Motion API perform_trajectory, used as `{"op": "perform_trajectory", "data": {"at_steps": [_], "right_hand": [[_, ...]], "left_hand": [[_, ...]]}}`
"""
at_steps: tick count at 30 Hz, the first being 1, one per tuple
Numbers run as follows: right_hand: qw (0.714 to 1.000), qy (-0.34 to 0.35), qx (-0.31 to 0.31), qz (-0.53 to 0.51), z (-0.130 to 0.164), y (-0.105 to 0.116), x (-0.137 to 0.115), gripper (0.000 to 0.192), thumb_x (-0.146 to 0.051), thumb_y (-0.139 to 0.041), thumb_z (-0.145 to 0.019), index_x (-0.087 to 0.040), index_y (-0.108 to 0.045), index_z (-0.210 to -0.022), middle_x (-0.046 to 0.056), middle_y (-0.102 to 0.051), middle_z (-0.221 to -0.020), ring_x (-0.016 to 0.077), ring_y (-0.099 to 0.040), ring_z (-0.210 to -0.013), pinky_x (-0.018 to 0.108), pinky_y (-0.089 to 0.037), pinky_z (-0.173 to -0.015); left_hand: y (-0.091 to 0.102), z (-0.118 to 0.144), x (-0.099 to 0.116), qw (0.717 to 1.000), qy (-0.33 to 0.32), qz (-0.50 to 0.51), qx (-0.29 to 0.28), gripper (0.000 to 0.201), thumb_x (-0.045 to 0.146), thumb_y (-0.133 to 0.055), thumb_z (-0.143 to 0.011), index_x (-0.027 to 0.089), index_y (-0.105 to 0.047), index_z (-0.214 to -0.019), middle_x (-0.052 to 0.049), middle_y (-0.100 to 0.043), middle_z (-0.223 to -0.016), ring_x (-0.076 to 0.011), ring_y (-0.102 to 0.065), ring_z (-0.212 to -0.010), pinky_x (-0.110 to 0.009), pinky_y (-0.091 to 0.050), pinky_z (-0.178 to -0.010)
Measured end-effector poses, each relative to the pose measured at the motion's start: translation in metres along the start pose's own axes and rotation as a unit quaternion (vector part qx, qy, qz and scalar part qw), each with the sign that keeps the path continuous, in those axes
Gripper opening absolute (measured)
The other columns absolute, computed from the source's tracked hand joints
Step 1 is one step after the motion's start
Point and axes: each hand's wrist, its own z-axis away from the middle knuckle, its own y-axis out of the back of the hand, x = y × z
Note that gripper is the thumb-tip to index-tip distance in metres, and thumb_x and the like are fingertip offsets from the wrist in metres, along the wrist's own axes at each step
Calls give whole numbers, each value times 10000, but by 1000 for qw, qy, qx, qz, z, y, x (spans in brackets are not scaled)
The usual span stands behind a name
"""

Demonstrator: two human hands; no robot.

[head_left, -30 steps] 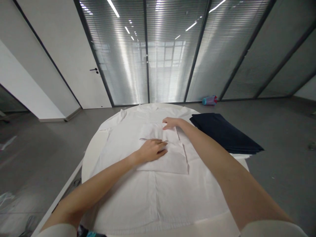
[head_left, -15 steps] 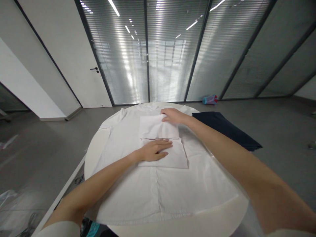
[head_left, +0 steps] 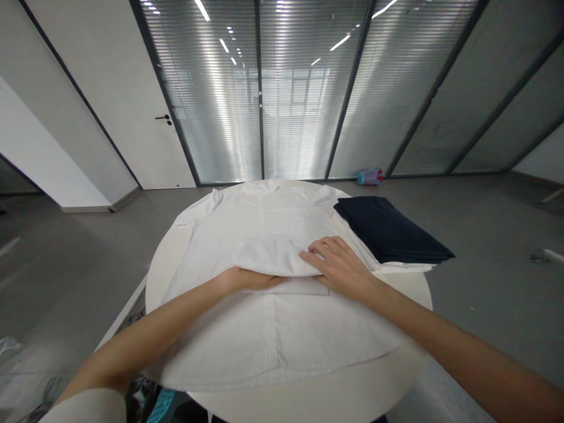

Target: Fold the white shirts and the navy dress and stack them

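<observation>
A white shirt (head_left: 282,335) lies spread over a round white table (head_left: 379,376), collar at the far side. Its middle is doubled toward me into a fold (head_left: 268,258). My left hand (head_left: 240,278) reaches under that fold from the left; its fingers are hidden by the cloth. My right hand (head_left: 339,265) rests flat on top of the fold's right end, fingers apart and pointing left. A smaller folded piece of white cloth (head_left: 304,286) peeks out beneath the fold between the two hands.
A folded dark navy garment (head_left: 390,232) lies on a thin white stack (head_left: 396,267) at the table's right edge. Grey floor surrounds the table. Glass walls with blinds stand behind, with a blue and red object (head_left: 370,176) on the floor there.
My right hand has come from the far side of the shirt back toward me, and a fold of the shirt now covers my left hand's fingers and the small folded piece.
</observation>
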Motion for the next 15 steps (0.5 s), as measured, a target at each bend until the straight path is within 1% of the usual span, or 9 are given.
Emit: {"op": "perform_trajectory", "data": {"at_steps": [1,2,3,5,6,8,11,13,15], "right_hand": [[1000,-7,6,-8,4,-2,2,308,-144,-668,-857,-180,-653,-1162,104,-644,-1044,262,-543,-974,389,-378,-863],[1000,-8,17,-15,8,-4,3,274,-110,-646,-862,-175,-663,-1128,99,-648,-1023,253,-550,-963,382,-383,-862],[999,-3,31,-21,12,-6,4,247,-77,-615,-872,-171,-671,-1093,95,-652,-1005,245,-555,-953,377,-388,-859],[998,22,51,-29,17,-9,1,237,-35,-563,-887,-162,-679,-1050,93,-658,-983,239,-556,-940,376,-398,-855],[997,37,52,-32,19,-10,-2,242,-27,-552,-888,-158,-681,-1045,93,-660,-975,240,-554,-936,379,-403,-854],[997,57,35,-39,22,-12,-8,256,-21,-558,-871,-155,-682,-1050,92,-663,-964,244,-550,-930,386,-413,-852],[997,41,1,-62,27,-16,-15,265,-42,-608,-822,-160,-683,-1047,95,-662,-977,256,-552,-944,399,-430,-853],[997,28,-15,-74,30,-19,-16,270,-57,-630,-801,-164,-684,-1043,101,-660,-996,262,-558,-956,405,-443,-851],[996,19,-31,-84,33,-19,-15,290,-57,-627,-801,-165,-685,-1064,108,-661,-1022,261,-569,-966,407,-455,-857]], "left_hand": [[3,8,1,999,5,43,12,496,533,-459,-941,362,-567,-1393,23,-643,-1364,-263,-420,-1433,-496,-413,-1137],[3,15,3,994,13,101,27,496,552,-446,-953,336,-593,-1374,4,-663,-1337,-268,-439,-1420,-466,-395,-1152],[3,21,5,984,23,173,43,505,564,-427,-969,307,-609,-1364,-13,-674,-1322,-269,-454,-1408,-430,-372,-1167],[-2,28,10,947,46,311,67,526,574,-417,-987,269,-612,-1368,-32,-668,-1331,-270,-457,-1403,-388,-329,-1187],[-5,29,13,929,55,359,73,530,574,-428,-987,261,-605,-1378,-33,-656,-1349,-273,-447,-1408,-385,-317,-1192],[-9,28,17,914,55,397,69,521,558,-439,-992,270,-581,-1402,-15,-618,-1400,-272,-431,-1417,-387,-309,-1197],[-10,27,18,913,41,401,59,497,511,-444,-1006,256,-561,-1417,-18,-585,-1436,-274,-450,-1400,-395,-317,-1194],[-7,37,14,913,22,401,66,525,511,-441,-1008,214,-541,-1428,-63,-573,-1447,-284,-472,-1381,-399,-332,-1182],[-4,58,7,910,-11,406,84,544,530,-442,-1000,195,-539,-1418,-104,-579,-1434,-295,-508,-1349,-416,-371,-1153]]}}
